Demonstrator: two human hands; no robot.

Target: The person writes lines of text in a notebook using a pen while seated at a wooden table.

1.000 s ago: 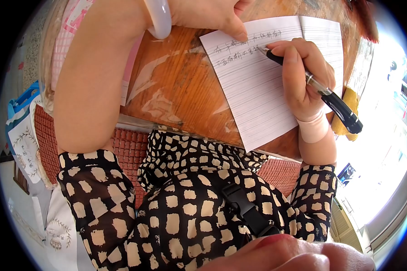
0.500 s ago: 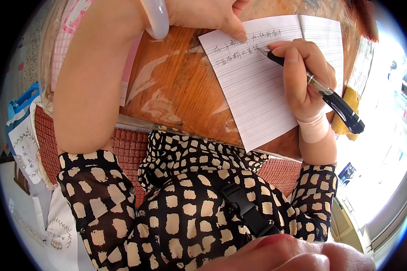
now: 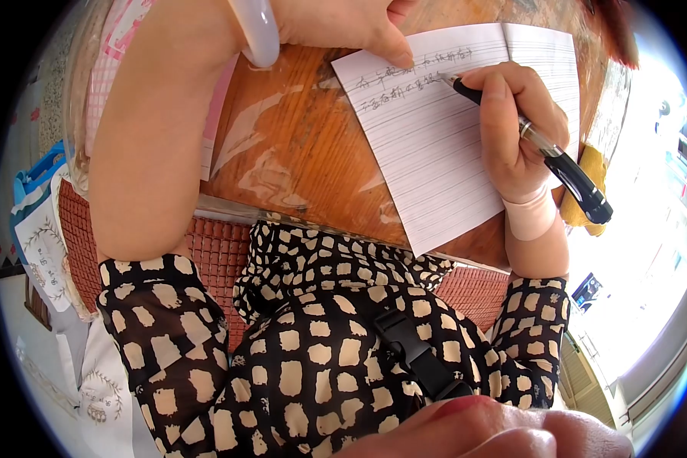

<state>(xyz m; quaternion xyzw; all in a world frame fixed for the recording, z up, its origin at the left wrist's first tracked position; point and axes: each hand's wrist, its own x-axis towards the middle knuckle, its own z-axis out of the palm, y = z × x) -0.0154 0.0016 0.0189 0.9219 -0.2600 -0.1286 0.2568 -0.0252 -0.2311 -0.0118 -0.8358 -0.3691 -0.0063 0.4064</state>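
Observation:
My right hand is closed around a black pen with a silver band. Its tip rests on a sheet of lined paper, at the end of the second handwritten line. Two rows of writing run across the upper part of the sheet. At the top edge, my left hand lies with its thumb stretched onto the paper's upper left edge; most of its other fingers are cut off by the frame. A pale bangle circles the left wrist.
Clear plastic covers the wooden table. Pink checked material lies at its left side. A yellowish object sits by the right edge. Below are a reddish woven seat and, at far left, a blue and white bag.
The pen tip has moved slightly right along the second line, leaving a little more ink. My left hand and the paper have shifted slightly left in view.

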